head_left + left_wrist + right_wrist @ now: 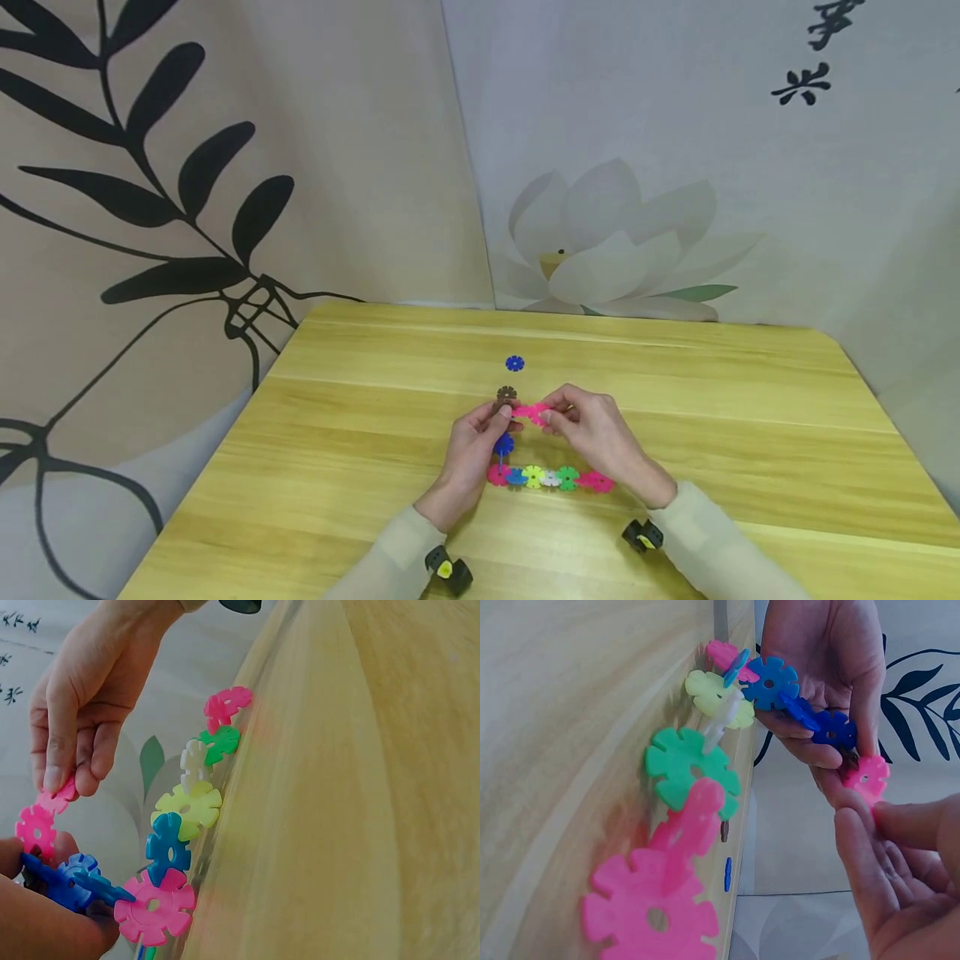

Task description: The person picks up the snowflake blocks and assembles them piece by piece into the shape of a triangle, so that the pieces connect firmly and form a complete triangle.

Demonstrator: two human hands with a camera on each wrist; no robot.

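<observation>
My left hand (468, 448) grips a chain of flower-shaped plastic discs at its blue discs (834, 730), beside a mostly hidden brown piece. In front of it, my right hand (606, 432) pinches a pink disc (57, 798) between thumb and fingers. That disc meets another pink disc (867, 778) at the left fingertips; whether their slots are fully interlocked I cannot tell. The chain bends at a pink disc (155, 906). From there a row runs right through a blue disc (168, 849), yellow disc (533, 477), white disc (551, 478), green disc (567, 478) and pink discs (597, 482).
Beyond the hands, a loose brown disc (507, 392) and a loose blue disc (514, 363) lie on the wooden table (360, 417). A wall with printed leaves and a lotus (615, 250) stands behind the table's back edge.
</observation>
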